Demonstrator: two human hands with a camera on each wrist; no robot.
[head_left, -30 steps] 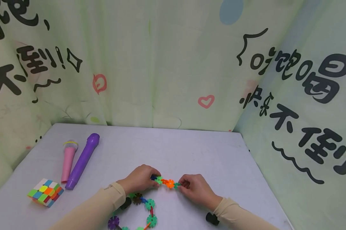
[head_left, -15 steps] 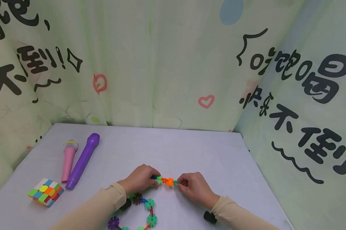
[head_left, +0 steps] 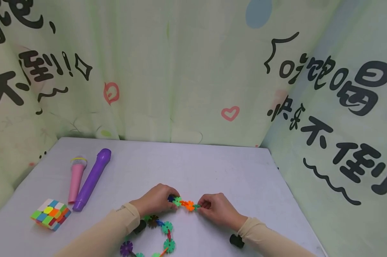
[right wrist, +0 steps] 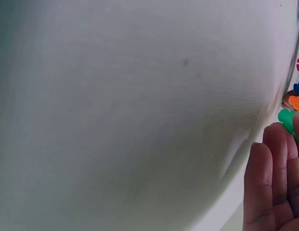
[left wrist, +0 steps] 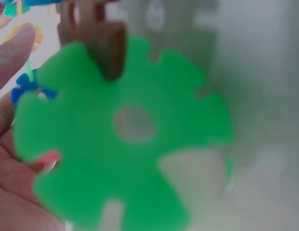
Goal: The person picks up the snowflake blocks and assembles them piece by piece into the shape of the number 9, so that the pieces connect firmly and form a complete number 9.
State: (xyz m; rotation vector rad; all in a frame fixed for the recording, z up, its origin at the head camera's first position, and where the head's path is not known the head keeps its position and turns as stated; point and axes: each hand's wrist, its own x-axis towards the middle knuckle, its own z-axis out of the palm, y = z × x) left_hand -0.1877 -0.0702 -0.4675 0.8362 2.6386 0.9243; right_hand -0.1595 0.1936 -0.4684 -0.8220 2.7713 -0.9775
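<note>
My left hand (head_left: 156,198) pinches the dark blue end of a short row of linked plastic snowflake discs. A light green disc (head_left: 177,201) and an orange disc (head_left: 189,206) show in the gap between the hands. At the other end my right hand (head_left: 219,210) pinches a dark green disc (head_left: 196,206), also visible as a green disc (right wrist: 287,118) beside the fingertips in the right wrist view. Below the left hand, a larger curved chain of discs (head_left: 169,245) lies on the table, partly hidden by the forearm. One green disc (left wrist: 82,125) fills much of the left wrist view.
On the white table (head_left: 232,171), a pink microphone (head_left: 76,182) and a purple microphone (head_left: 93,180) lie side by side at the left. Nearer stands a Rubik's cube (head_left: 51,215). Small black objects sit under both cuffs. A printed curtain (head_left: 180,71) closes off the back.
The right hand shifts slightly left and stays at the row's end. The left hand, the row and the chain on the table look nearly unchanged.
</note>
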